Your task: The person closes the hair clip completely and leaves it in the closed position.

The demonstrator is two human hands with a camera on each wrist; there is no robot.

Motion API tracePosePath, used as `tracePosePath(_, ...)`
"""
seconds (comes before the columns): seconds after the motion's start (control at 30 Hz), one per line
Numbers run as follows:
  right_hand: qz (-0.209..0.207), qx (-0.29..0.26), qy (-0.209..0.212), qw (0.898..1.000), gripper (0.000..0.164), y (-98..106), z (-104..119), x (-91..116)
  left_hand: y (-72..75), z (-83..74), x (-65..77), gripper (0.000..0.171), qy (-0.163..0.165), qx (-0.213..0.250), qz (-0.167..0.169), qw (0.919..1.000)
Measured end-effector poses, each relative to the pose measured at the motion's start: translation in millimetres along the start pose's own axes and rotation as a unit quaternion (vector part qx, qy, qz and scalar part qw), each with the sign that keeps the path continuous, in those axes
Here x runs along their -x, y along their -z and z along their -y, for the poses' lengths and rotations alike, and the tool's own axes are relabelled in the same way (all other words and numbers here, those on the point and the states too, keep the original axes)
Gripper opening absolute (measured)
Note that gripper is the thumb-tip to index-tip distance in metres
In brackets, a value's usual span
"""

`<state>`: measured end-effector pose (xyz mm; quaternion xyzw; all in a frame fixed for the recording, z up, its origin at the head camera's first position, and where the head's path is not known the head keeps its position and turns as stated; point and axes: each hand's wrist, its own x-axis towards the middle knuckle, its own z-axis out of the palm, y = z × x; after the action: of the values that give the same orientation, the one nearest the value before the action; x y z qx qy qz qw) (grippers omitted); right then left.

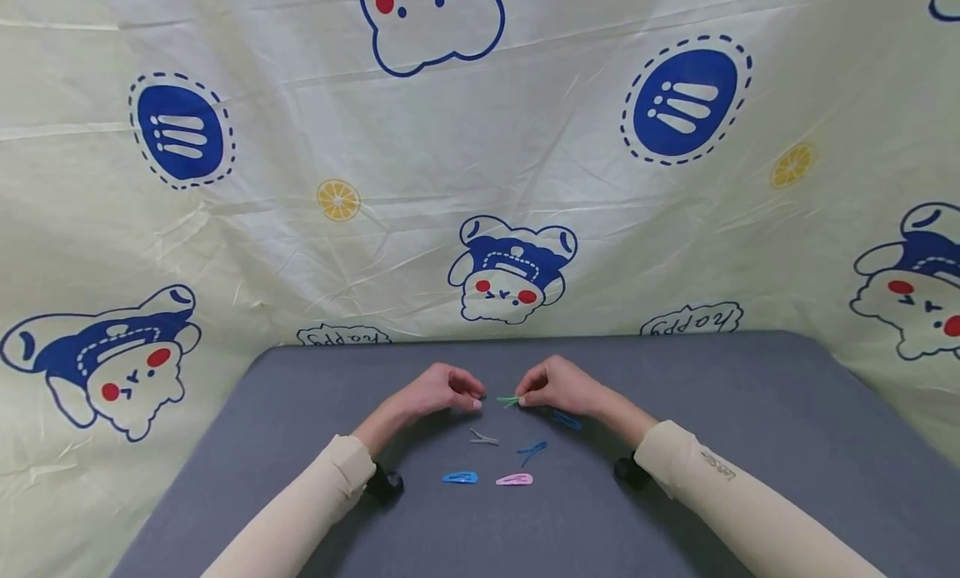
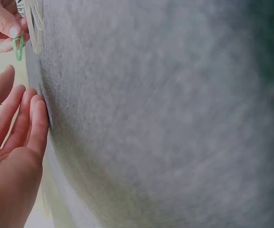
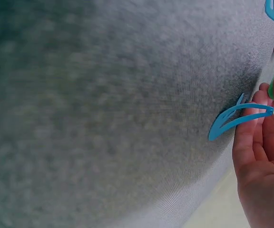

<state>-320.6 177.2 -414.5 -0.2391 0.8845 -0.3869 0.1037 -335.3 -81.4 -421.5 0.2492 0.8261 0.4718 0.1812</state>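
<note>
Between its thumb and fingers my right hand (image 1: 562,386) pinches a green snap hair clip (image 1: 507,401), whose prongs stand apart in the head view. Facing it, my left hand (image 1: 442,389) hovers low over the table, thumb and fingers apart and holding nothing in the left wrist view (image 2: 18,152). A blue snap clip (image 1: 567,421) lies under the right hand; in the right wrist view a bent-open blue clip (image 3: 237,116) appears beside the fingers. Nearer the body are a grey clip (image 1: 484,438) and another blue clip (image 1: 532,451), both sprung open.
Closest to the body, a light blue clip (image 1: 460,477) and a pink clip (image 1: 514,480) lie flat side by side. Everything rests on a grey cloth-covered table (image 1: 225,495). A printed curtain (image 1: 405,270) hangs behind the table's far edge.
</note>
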Motion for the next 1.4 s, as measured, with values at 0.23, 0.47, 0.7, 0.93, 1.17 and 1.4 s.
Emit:
tracePosePath(0.23,-0.030,0.007,-0.011,0.999,0.006,3,2,7,-1.2,-1.9,4.5,0.023,-0.007,0.003,-0.027,0.9996)
tracePosePath(0.47,-0.068,0.006,-0.018,0.998,0.008,2,10,15,-2.7,-3.5,7.8,0.024,-0.020,-0.005,-0.039,0.9990)
tracePosePath(0.7,-0.130,0.016,-0.024,0.991,0.008,-1,18,24,-4.2,-6.1,8.6,0.025,-0.027,-0.001,-0.051,0.9984)
tracePosePath(0.93,-0.160,0.009,-0.017,0.987,0.010,-3,30,37,-7.2,-13.7,11.2,0.026,-0.041,0.002,-0.059,0.9974)
tracePosePath(1.17,-0.164,0.001,-0.005,0.986,0.011,-5,42,51,-8.0,-22.9,16.9,0.026,-0.048,-0.005,-0.063,0.9969)
tracePosePath(1.4,-0.183,-0.015,0.005,0.983,0.012,-8,48,65,-10.5,-29.2,30.9,0.023,-0.066,-0.014,-0.075,0.9949)
